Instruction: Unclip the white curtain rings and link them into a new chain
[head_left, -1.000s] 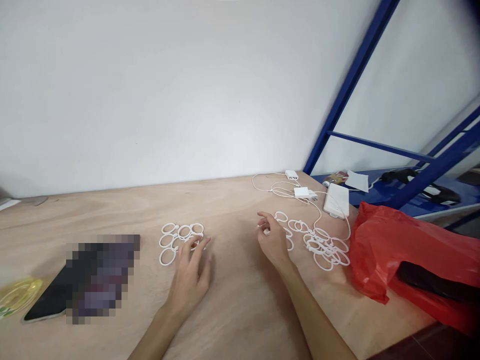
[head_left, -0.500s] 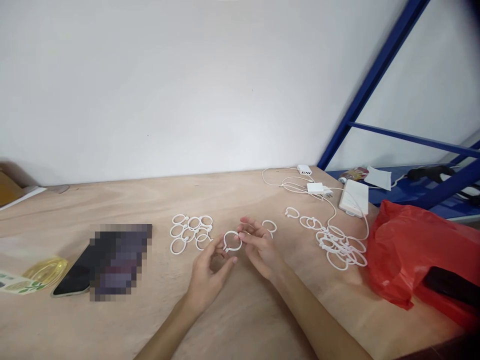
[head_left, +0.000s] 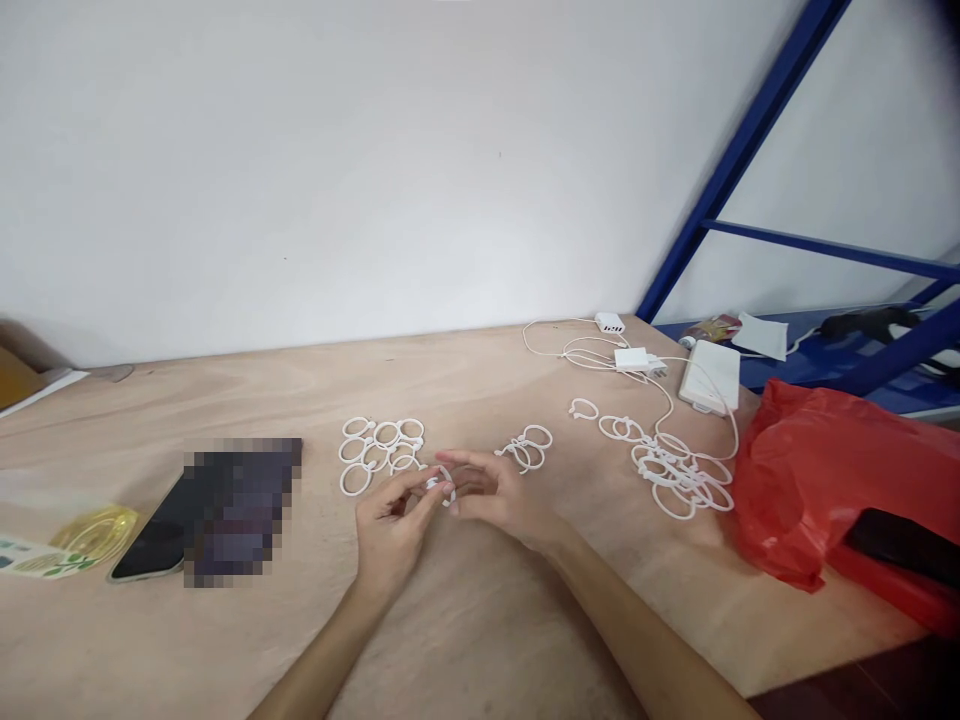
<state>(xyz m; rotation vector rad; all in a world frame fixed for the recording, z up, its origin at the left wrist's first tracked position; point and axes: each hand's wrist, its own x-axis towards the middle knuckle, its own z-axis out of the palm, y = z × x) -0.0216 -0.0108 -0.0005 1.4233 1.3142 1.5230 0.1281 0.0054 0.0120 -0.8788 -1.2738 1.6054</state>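
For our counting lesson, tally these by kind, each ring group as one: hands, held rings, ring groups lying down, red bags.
Hands: 2 (left hand, right hand)
Held white ring: 1
White ring groups: 3 (left group, middle group, right group with its outlying ring)
Red plastic bag: 1
Total: 7

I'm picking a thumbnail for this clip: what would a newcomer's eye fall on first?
Most likely the bright red plastic bag at the right of the wooden table. Next, perhaps, the blue metal frame slanting up before the pale wall at upper right. Then the middle, where the left hand pinches a white ring beside the right hand, with groups of similar rings on either side.
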